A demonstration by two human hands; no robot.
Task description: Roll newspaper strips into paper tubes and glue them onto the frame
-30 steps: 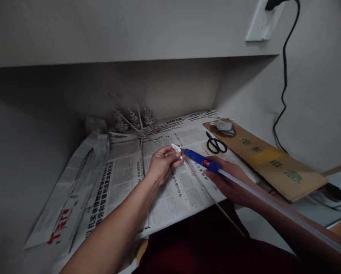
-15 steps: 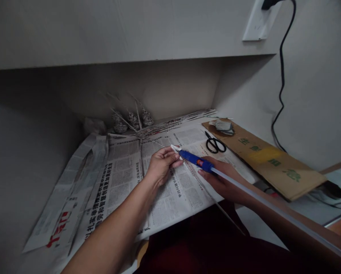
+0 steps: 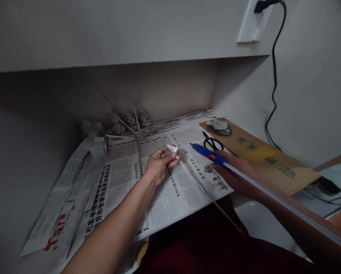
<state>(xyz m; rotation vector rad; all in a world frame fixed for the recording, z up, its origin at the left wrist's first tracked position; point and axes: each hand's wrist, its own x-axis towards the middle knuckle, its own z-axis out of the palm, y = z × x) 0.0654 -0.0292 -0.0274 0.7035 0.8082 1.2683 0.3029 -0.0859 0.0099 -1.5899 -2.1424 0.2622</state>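
My left hand [image 3: 161, 161] pinches a small folded white paper tip [image 3: 172, 148] between thumb and fingers. From that grip a long thin rolled paper strip [image 3: 200, 185] slopes down toward the lower right, past the table's front edge. In my right hand [image 3: 235, 171] is a blue glue gun [image 3: 206, 152], its nozzle pointing left and standing apart from the paper. A long translucent glue stick [image 3: 261, 188] runs out of the gun's back along my right forearm. Newspaper [image 3: 124, 167] covers the work surface under both hands.
Black scissors [image 3: 213, 143] lie beyond the glue gun. A cardboard piece [image 3: 252, 152] at the right bears a grey crumpled lump [image 3: 220, 126]. Thin paper rods [image 3: 176, 122] and several woven cone shapes [image 3: 130, 121] sit at the back. A black cord [image 3: 274, 83] hangs from the wall socket [image 3: 251, 23].
My right hand has drawn the glue gun away to the right, so its nozzle is off the paper tip. My left hand keeps its pinch, with the white tip now more visible.
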